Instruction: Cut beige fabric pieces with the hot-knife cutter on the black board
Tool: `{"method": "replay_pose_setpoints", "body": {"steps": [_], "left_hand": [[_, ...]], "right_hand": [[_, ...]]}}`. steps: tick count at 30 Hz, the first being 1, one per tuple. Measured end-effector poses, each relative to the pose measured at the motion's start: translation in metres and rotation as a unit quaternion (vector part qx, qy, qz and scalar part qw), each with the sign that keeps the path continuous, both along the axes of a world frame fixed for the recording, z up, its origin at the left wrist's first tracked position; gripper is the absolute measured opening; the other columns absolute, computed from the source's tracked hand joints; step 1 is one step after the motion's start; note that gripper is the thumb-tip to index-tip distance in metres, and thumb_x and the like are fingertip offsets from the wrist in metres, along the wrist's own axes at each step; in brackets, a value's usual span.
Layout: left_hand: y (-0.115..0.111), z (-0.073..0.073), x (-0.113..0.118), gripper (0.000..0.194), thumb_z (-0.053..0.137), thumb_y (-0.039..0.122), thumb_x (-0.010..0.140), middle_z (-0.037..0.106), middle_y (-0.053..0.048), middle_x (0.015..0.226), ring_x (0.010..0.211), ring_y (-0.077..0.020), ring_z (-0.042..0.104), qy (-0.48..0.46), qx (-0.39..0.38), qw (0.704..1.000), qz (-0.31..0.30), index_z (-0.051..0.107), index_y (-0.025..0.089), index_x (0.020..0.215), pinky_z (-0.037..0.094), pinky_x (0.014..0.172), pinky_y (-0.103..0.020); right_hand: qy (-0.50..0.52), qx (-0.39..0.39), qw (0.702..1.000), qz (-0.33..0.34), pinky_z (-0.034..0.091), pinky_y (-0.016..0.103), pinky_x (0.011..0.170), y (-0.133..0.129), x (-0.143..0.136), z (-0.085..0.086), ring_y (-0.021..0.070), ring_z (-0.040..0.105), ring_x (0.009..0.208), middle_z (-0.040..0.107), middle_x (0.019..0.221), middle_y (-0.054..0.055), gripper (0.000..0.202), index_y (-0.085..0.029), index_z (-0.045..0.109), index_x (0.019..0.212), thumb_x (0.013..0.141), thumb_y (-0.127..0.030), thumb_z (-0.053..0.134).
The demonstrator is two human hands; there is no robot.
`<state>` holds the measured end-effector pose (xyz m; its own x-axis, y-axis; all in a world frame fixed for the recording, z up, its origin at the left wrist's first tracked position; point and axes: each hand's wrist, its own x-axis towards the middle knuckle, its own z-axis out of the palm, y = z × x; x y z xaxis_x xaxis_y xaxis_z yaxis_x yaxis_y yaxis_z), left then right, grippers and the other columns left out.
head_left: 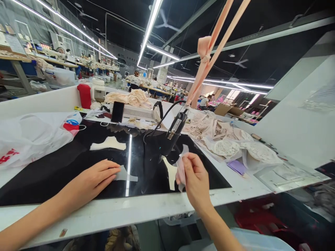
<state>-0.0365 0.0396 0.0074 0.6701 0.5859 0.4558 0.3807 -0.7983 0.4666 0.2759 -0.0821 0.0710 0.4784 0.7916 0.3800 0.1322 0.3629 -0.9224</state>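
My left hand (101, 177) lies low over a glossy black board (86, 188), fingers stretched out, fingertips on a small translucent fabric piece (127, 177) that rests flat there. Between thumb and fingers, my right hand (195, 179) pinches thin sheer fabric pieces (181, 170), raised above the board's right part; I cannot tell how many layers. Just left of it lies a cream cut-out piece (171, 173). A wider cream piece (108, 143) sits farther back. From knotted peach straps (205, 62) hangs a black corded hand tool (175, 132), its tip close to the board.
A white plastic bag (34, 137) covers the left side. Along the back stand a red container (84, 96), a phone (117, 112) and a bundle of cream fabric (131, 97). Lace bra parts (225, 139) are heaped at the right, by a purple piece (237, 167).
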Motion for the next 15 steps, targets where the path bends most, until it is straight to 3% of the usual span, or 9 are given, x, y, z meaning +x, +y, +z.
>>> {"method": "replay_pose_setpoints", "body": {"steps": [3,5,7,10,12,15], "left_hand": [[-0.024,0.018,0.014,0.031,0.054,0.041,0.105,0.073,-0.003,0.128,0.12,-0.022,0.067,-0.026,-0.108,0.994,-0.011,0.076,0.029,0.122,0.051,0.111,-0.034],[-0.04,0.027,0.026,0.028,0.057,0.04,0.102,0.075,-0.004,0.12,0.114,-0.0213,0.068,-0.059,-0.213,0.975,-0.034,0.078,0.028,0.117,0.052,0.106,-0.034],[-0.052,0.03,0.037,0.027,0.065,0.041,0.096,0.074,-0.005,0.116,0.11,-0.0216,0.068,-0.101,-0.324,0.939,-0.053,0.077,0.024,0.114,0.052,0.101,-0.034],[-0.062,0.032,0.049,0.034,0.076,0.045,0.087,0.071,-0.005,0.108,0.103,-0.0205,0.067,-0.178,-0.476,0.857,-0.08,0.073,0.019,0.109,0.051,0.095,-0.032],[-0.065,0.033,0.053,0.038,0.081,0.049,0.082,0.068,-0.003,0.097,0.094,-0.0175,0.064,-0.216,-0.519,0.823,-0.078,0.069,0.017,0.1,0.048,0.089,-0.03],[-0.065,0.036,0.055,0.044,0.083,0.055,0.078,0.061,0.001,0.083,0.08,-0.0133,0.057,-0.238,-0.544,0.804,-0.04,0.064,0.017,0.087,0.043,0.078,-0.027]], "right_hand": [[0.009,-0.065,0.992,0.106,0.041,0.02,0.037,-0.003,-0.036,-0.005,0.0079,0.035,0.036,0.041,0.049,-0.012,0.037,-0.023,0.061,0.093,0.095,-0.059,0.069],[0.01,-0.116,0.981,0.158,0.039,0.019,0.037,-0.003,-0.054,-0.009,0.007,0.034,0.036,0.04,0.048,-0.012,0.039,-0.023,0.06,0.093,0.095,-0.062,0.068],[0.004,-0.155,0.971,0.183,0.038,0.018,0.038,-0.003,-0.067,-0.014,0.0064,0.036,0.037,0.042,0.049,-0.011,0.041,-0.023,0.061,0.092,0.095,-0.063,0.067],[-0.01,-0.188,0.961,0.203,0.034,0.017,0.037,-0.003,-0.078,-0.023,0.0053,0.036,0.036,0.045,0.053,-0.01,0.045,-0.022,0.062,0.092,0.093,-0.067,0.066],[-0.026,-0.198,0.958,0.204,0.033,0.017,0.036,-0.002,-0.082,-0.028,0.0048,0.035,0.037,0.047,0.057,-0.009,0.048,-0.022,0.063,0.092,0.092,-0.069,0.066],[-0.036,-0.206,0.956,0.208,0.032,0.018,0.036,-0.002,-0.084,-0.032,0.005,0.035,0.037,0.048,0.059,-0.008,0.049,-0.022,0.064,0.094,0.089,-0.07,0.068]]}}
